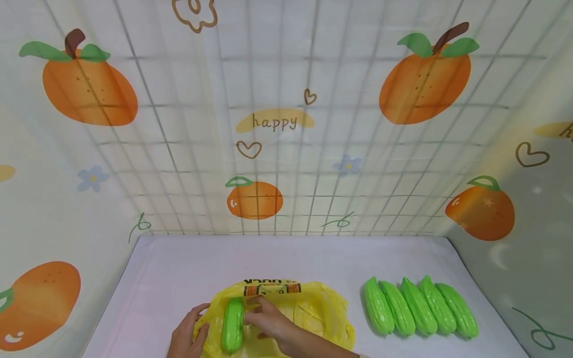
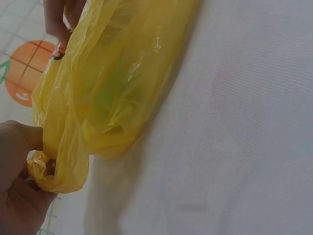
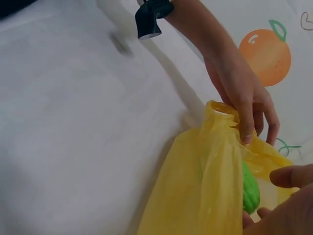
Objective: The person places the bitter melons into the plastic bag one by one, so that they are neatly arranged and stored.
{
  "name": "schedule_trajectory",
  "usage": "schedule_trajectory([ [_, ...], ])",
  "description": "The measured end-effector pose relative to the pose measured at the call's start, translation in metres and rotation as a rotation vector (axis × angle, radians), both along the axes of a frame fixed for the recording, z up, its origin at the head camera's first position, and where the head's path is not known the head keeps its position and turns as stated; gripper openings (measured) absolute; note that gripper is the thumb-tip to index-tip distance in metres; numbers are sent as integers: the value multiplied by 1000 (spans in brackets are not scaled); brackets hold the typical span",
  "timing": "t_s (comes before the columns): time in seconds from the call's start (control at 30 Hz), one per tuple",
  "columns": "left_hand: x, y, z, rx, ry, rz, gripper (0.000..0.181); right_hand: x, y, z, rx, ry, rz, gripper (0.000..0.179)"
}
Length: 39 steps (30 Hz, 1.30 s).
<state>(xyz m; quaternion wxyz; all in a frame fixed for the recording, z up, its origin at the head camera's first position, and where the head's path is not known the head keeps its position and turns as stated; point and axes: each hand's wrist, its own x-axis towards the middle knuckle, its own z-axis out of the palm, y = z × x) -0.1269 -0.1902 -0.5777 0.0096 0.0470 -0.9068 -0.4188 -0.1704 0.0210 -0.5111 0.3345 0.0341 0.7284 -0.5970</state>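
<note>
A yellow plastic bag (image 1: 313,318) lies with its mouth spread wide in the head view. My left hand (image 1: 190,330) grips its left edge; the left wrist view shows thumb and fingers around the bunched handle (image 2: 63,171). Inside the bag, by its left side, is a glossy green ridged gourd (image 1: 232,325), lengthwise to me. Just right of it, my right hand (image 1: 273,320) reaches into the bag with fingers spread, fingertips near the gourd's side. In the right wrist view, the thumb (image 3: 286,176) stands apart from the gourd (image 3: 250,188), and the bag hides part of it.
Several matching green gourds (image 1: 421,308) lie side by side in a row on the white tabletop (image 1: 179,268), right of the bag. Fabric walls (image 1: 286,164) with printed oranges enclose the table at the back and both sides.
</note>
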Motion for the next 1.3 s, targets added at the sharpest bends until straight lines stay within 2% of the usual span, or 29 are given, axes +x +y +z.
schedule_trajectory([
  [0.2,1,-1,-1,12,15,4,36,5,23,8,-27,33,89,38],
  [0.33,1,-1,-2,8,12,-5,37,7,40,17,-46,76,108,33],
  [0.4,2,-1,-2,13,7,-10,37,8,48,22,-51,98,110,31],
  [0.53,4,-1,-2,82,-25,-14,36,9,66,34,-55,125,104,29],
  [0.7,6,-1,-1,173,-98,-21,36,8,86,46,-67,159,94,31],
  [0.73,6,-1,-1,166,-84,-25,36,8,91,48,-71,162,90,31],
  [0.97,8,0,-2,193,-139,-5,36,9,123,56,-90,178,40,32],
  [1.17,3,-3,-5,41,29,-22,36,0,152,69,-27,180,-90,41],
  [1.3,2,-3,-4,4,53,-5,37,-10,171,74,64,209,-181,44],
])
